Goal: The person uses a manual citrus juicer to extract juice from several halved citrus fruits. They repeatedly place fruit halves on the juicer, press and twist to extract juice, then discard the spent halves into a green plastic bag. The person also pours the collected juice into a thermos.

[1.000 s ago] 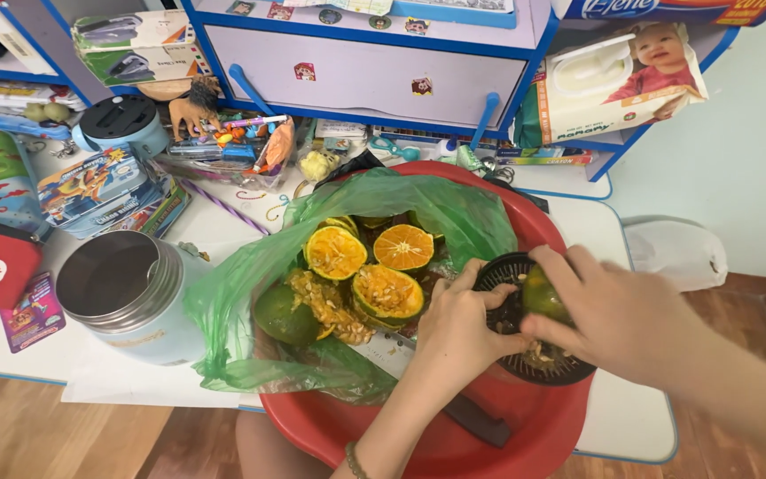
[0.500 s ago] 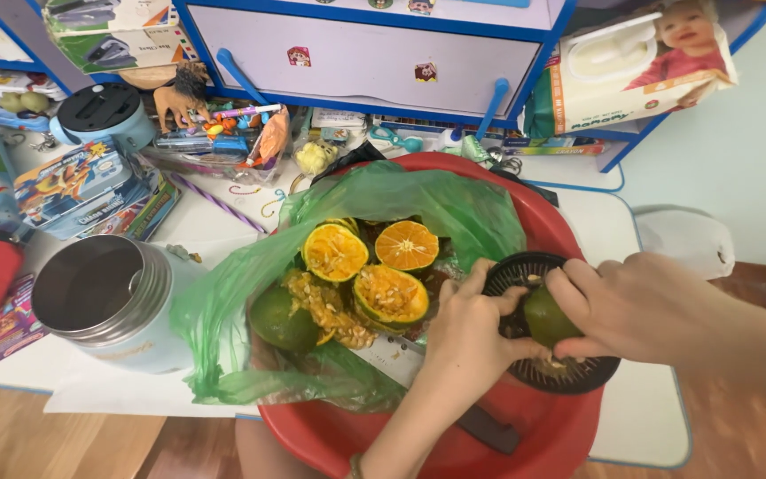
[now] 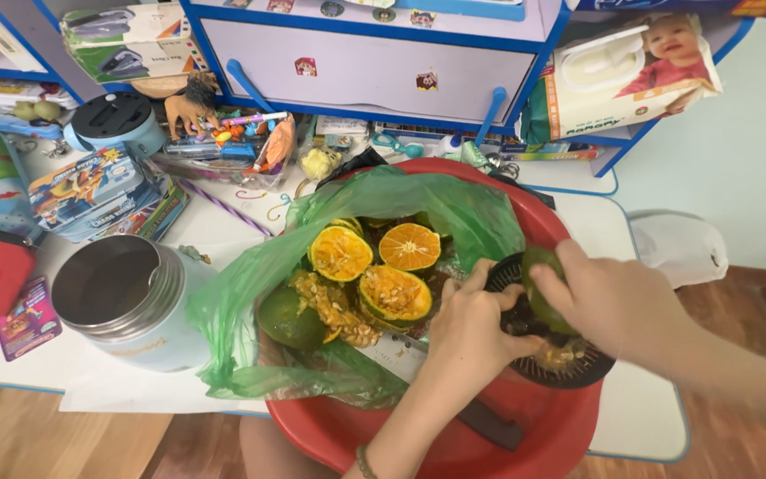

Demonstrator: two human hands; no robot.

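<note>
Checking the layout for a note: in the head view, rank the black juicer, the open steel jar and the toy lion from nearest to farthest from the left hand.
From the left hand:
1. Black juicer, touching it, right.
2. Open steel jar, far left on the table.
3. Toy lion, upper left by the drawers.

Free room and obstacles, head view.

- Red basin (image 3: pixel 454 443): left half is filled by a green plastic bag (image 3: pixel 250 293) heaped with cut orange halves (image 3: pixel 392 293); right half is taken up by a black juicer (image 3: pixel 560 355), the left hand (image 3: pixel 472 333) and the right hand (image 3: pixel 613 302). A bare strip is left along the near rim, partly crossed by a dark knife (image 3: pixel 489 424).
- Left flank: blocked by an open steel flask (image 3: pixel 121 297).
- Far side: shut off by toy clutter (image 3: pixel 223 142) and a drawer unit (image 3: pixel 374 66).
- White table (image 3: pixel 649 417): bare patches are seen right of the basin.
</note>
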